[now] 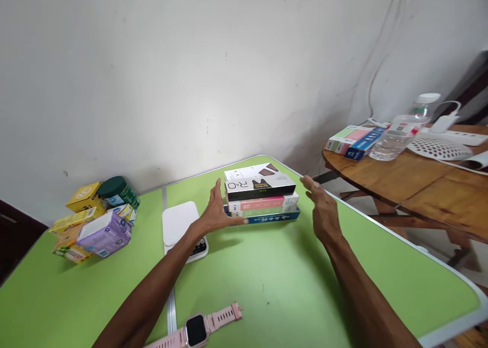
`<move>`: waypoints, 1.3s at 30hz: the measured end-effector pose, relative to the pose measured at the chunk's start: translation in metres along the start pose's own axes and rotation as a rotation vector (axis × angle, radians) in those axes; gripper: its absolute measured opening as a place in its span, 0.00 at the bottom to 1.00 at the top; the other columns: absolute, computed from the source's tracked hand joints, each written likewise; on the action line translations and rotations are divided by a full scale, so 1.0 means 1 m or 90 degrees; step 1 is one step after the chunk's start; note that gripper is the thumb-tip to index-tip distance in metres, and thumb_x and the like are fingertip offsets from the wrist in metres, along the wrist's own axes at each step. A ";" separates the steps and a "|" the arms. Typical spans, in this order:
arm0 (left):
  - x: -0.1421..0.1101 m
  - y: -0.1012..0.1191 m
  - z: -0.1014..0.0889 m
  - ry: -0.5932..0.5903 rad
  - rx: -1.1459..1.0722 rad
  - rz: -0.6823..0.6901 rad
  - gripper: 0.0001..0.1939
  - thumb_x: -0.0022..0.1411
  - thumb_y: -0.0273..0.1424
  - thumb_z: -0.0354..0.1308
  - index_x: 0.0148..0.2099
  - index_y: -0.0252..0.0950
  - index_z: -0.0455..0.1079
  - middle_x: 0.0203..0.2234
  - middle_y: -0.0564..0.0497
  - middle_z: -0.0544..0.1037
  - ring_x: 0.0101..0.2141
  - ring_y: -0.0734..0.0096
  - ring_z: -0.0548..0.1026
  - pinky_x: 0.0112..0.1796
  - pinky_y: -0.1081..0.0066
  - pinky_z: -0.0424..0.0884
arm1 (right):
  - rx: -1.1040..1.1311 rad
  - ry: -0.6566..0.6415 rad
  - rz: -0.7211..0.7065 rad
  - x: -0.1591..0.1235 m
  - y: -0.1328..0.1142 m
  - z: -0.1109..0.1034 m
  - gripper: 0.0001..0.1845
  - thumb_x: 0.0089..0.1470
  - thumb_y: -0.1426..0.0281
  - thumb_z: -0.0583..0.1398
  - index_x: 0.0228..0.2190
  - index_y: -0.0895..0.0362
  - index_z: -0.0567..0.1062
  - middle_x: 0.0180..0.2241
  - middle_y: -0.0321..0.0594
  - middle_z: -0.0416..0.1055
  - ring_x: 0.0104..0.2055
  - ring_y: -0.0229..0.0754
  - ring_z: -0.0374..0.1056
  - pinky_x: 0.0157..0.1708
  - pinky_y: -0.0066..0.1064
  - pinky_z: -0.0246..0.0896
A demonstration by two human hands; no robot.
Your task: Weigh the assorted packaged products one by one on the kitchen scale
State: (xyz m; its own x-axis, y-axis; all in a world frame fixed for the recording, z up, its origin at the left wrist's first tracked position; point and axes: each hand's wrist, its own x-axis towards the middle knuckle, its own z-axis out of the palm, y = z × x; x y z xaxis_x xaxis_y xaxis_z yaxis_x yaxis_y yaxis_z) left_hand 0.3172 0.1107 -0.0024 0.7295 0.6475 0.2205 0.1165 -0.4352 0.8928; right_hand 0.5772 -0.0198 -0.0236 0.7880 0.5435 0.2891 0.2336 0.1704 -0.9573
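Your left hand (pixel 218 213) spreads wide at the box stack's (pixel 263 201) left end, contact unclear; your right hand (pixel 324 210), also wide, stands apart from it near the green table's (pixel 394 264) right edge. Tabletop stretches between stack and pink watch (pixel 196 330). An upper box (pixel 261 183) reads "R&O".

blue box (pixel 272 217) at the stack's base, partly hidden behind the left hand (pixel 218 213), its fine print too small to read, white scale (pixel 180 221) partly covered by the left forearm (pixel 152 287), pink watch (pixel 196 330) — strap cut by the bottom edge, wooden table (pixel 381 183) — cropped at right
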 end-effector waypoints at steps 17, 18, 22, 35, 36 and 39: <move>-0.114 0.053 -0.035 0.273 0.130 -0.023 0.56 0.62 0.46 0.67 0.78 0.43 0.34 0.75 0.36 0.49 0.74 0.41 0.50 0.71 0.41 0.45 | -0.039 -0.178 -0.235 -0.117 -0.078 0.085 0.35 0.70 0.48 0.51 0.70 0.49 0.62 0.70 0.49 0.62 0.73 0.56 0.56 0.71 0.62 0.50; -0.126 0.047 -0.046 0.297 0.134 -0.030 0.55 0.62 0.44 0.66 0.78 0.43 0.35 0.74 0.36 0.52 0.73 0.42 0.52 0.71 0.42 0.46 | -0.027 -0.216 -0.227 -0.125 -0.075 0.097 0.35 0.70 0.47 0.51 0.70 0.50 0.62 0.70 0.50 0.62 0.73 0.56 0.56 0.71 0.62 0.50; -0.171 0.012 -0.073 0.334 0.148 -0.071 0.54 0.60 0.42 0.67 0.78 0.40 0.39 0.73 0.36 0.55 0.74 0.43 0.50 0.72 0.43 0.46 | -0.043 -0.325 -0.233 -0.152 -0.059 0.137 0.39 0.69 0.46 0.51 0.71 0.54 0.60 0.72 0.53 0.58 0.76 0.58 0.51 0.72 0.64 0.47; -0.210 -0.058 -0.085 0.323 0.135 -0.084 0.54 0.65 0.40 0.62 0.79 0.40 0.31 0.76 0.37 0.46 0.75 0.47 0.46 0.73 0.46 0.42 | -0.059 -0.442 -0.124 -0.173 -0.024 0.169 0.45 0.66 0.40 0.51 0.71 0.56 0.61 0.72 0.53 0.58 0.75 0.56 0.52 0.74 0.58 0.44; -0.211 -0.059 -0.084 0.315 0.139 -0.079 0.53 0.65 0.40 0.62 0.79 0.41 0.31 0.77 0.37 0.45 0.76 0.47 0.45 0.73 0.45 0.41 | -0.057 -0.441 -0.111 -0.173 -0.020 0.169 0.45 0.66 0.40 0.51 0.71 0.57 0.62 0.72 0.54 0.59 0.75 0.57 0.53 0.74 0.58 0.45; -0.214 -0.060 -0.082 0.289 0.146 -0.067 0.53 0.65 0.39 0.62 0.79 0.42 0.31 0.77 0.38 0.43 0.76 0.47 0.44 0.73 0.44 0.40 | -0.045 -0.430 -0.078 -0.170 -0.010 0.166 0.45 0.66 0.40 0.51 0.69 0.58 0.65 0.70 0.54 0.62 0.74 0.57 0.56 0.74 0.56 0.46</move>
State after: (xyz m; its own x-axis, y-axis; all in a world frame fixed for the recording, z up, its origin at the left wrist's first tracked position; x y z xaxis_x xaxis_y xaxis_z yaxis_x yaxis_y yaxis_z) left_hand 0.0993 0.0497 -0.0709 0.3456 0.8790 0.3284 0.3557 -0.4466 0.8210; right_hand 0.3458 0.0225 -0.0619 0.2306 0.9209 0.3141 0.3530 0.2217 -0.9090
